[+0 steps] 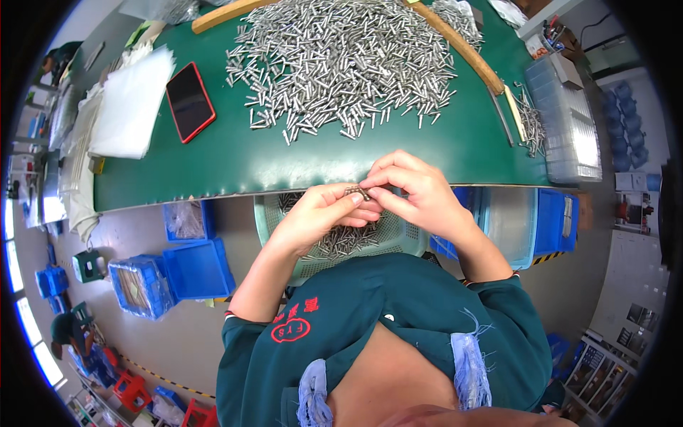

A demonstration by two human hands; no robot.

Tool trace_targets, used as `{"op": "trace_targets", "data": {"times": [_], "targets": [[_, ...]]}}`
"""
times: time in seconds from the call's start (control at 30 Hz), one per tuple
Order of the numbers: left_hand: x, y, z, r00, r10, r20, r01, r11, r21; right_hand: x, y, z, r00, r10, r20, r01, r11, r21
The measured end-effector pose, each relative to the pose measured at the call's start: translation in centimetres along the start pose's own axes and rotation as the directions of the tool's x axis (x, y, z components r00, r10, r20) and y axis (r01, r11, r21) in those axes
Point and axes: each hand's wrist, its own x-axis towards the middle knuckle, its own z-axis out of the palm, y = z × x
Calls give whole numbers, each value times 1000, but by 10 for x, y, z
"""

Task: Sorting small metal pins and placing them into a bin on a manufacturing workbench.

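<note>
Over a light green basket (265, 226) in front of the bench, my two hands meet. My left hand (324, 213) is closed, palm up, around a few small metal pins (358, 191). Thumb and fingertips of my right hand (409, 186) pinch at the same pins from the other side. More pins (341, 240) lie in the basket below my hands. A large heap of loose silvery pins (348, 64) covers the far middle of the green bench (235, 167). The exact shape of the held pins is partly hidden by my fingers.
Wooden strips (462, 46) border the heap. A red-edged phone (191, 102) and white sheets (131, 107) lie on the left. Clear plastic trays (565, 117) stand at the right, beside a smaller pile of pins (530, 121). Blue crates (199, 269) sit on the floor.
</note>
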Motion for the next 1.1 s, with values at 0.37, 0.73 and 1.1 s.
{"op": "trace_targets", "data": {"times": [0.37,0.73,1.1], "targets": [[-7,-5,0,1000,13,-15,-13,1000,14,89,127,-138,775,239,-585,-258,965,53],[-7,-4,-4,999,36,-37,-35,999,38,83,38,-97,966,235,-110,-212,958,193],[-6,-1,-6,1000,19,13,-20,999,41,29,6,-12,926,27,378,-134,956,261]]}}
